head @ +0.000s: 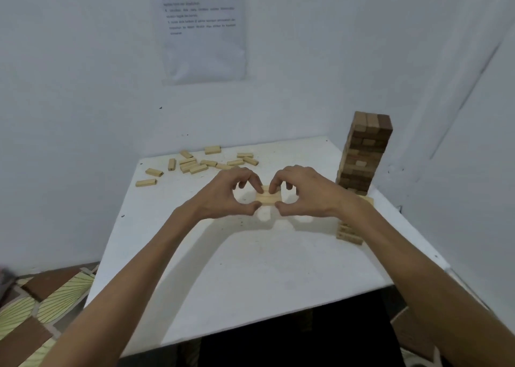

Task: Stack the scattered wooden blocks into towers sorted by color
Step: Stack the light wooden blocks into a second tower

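Observation:
A small row of light wooden blocks [268, 198] is held above the middle of the white table [250, 269]. My left hand [228, 192] pinches its left end and my right hand [303, 192] pinches its right end. Several light blocks [195, 164] lie scattered at the table's far left. A tall tower of brown blocks [363, 153] stands at the far right corner. A low stack of light blocks [348, 233] sits in front of it, partly hidden by my right forearm.
White walls close in behind and to the right of the table. A printed sheet [203, 26] hangs on the back wall. A patterned floor mat [41, 305] lies to the lower left, beyond the table's left edge.

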`<action>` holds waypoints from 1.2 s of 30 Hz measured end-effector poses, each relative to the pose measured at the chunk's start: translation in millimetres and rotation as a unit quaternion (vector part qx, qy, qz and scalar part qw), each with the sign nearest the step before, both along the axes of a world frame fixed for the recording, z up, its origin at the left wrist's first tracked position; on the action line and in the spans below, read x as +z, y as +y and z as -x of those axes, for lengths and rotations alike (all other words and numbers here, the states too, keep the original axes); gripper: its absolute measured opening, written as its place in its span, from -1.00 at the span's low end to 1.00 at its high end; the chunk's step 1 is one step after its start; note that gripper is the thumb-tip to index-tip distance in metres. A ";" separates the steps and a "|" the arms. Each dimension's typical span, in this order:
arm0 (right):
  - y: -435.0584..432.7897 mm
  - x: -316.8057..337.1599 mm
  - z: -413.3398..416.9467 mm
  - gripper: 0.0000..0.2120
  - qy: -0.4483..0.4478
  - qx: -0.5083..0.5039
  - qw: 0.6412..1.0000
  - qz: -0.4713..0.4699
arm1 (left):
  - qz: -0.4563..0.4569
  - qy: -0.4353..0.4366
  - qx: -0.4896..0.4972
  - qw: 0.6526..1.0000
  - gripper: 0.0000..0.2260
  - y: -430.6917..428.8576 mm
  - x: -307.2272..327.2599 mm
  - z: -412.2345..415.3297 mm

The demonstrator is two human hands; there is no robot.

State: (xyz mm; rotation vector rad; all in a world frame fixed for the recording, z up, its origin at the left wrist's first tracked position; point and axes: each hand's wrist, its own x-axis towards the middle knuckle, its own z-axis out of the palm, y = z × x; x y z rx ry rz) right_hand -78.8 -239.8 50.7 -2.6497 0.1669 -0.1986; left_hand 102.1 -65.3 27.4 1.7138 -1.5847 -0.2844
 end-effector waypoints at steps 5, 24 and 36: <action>-20.8 14.2 32.7 -0.73 0.008 -0.051 0.999 0.015 | 0.008 -0.021 -0.044 0.999 -0.73 -39.3 8.4 13.7; -66.6 18.3 134.0 -0.74 0.026 -0.184 0.982 0.009 | -0.010 -0.054 -0.148 0.988 -0.70 -136.0 7.7 83.8; -70.3 12.2 142.0 -0.74 0.028 -0.192 0.981 -0.011 | -0.030 -0.063 -0.140 0.988 -0.72 -141.6 3.6 92.4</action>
